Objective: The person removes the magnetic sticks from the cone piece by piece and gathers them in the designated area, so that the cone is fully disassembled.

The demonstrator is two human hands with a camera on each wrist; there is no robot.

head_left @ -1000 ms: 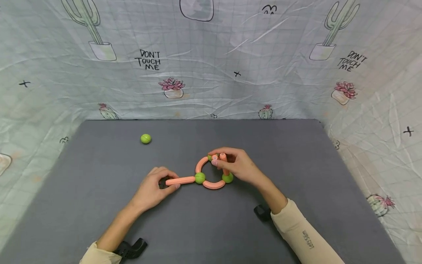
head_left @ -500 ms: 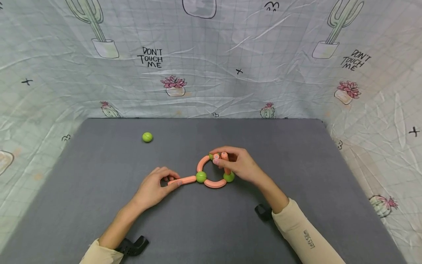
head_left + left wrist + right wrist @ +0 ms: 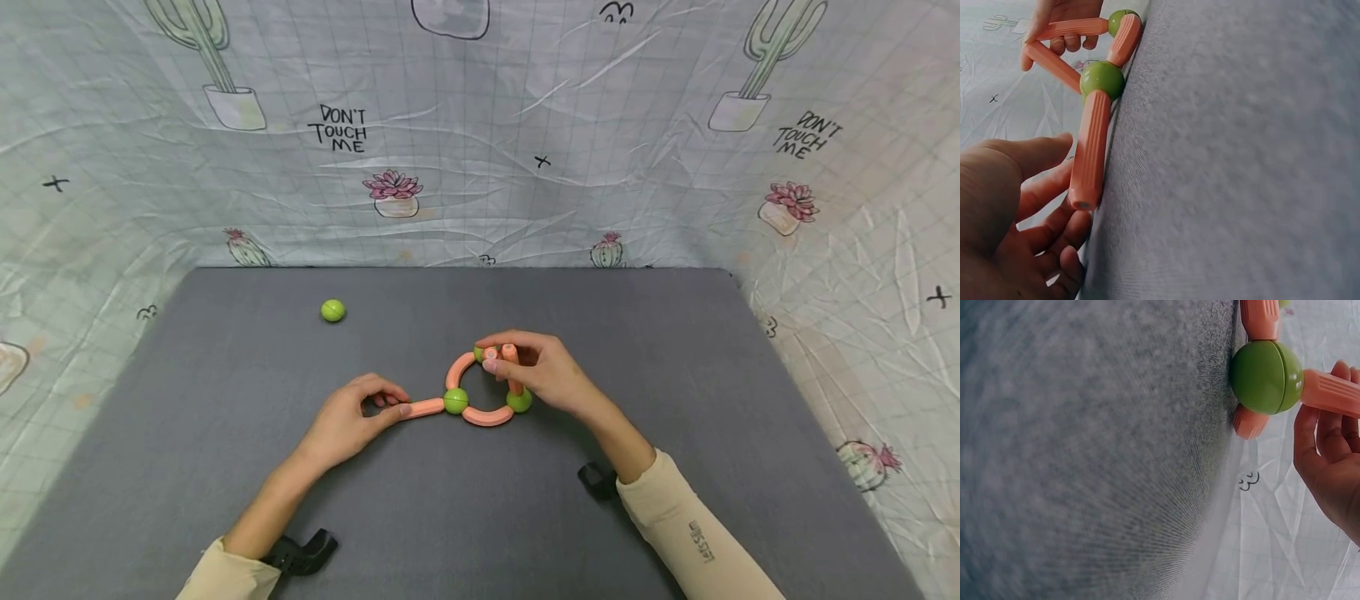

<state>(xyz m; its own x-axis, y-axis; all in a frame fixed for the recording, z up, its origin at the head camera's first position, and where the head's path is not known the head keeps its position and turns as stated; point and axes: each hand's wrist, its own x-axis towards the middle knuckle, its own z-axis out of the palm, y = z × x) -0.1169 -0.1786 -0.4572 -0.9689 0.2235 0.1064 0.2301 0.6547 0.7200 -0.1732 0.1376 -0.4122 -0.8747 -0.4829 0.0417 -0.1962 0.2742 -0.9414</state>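
Thumb of the left hand [image 3: 348, 427] now hides, in the head view, the outer end of the straight salmon-pink ridged stick [image 3: 424, 408]; we cannot tell whether it pinches. This stick touches the smooth green ball [image 3: 456, 401]. The right hand [image 3: 553, 372] pinches two raised salmon-pink sticks [image 3: 514, 385]; we judge both sides steadied.

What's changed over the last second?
The left grip shifted slightly forward, its thumb moving over the leftmost stick and hiding that stick's outer end in the head view; whether it pinches, I can't tell. The right grip, curved sticks and loose green ball stayed put.
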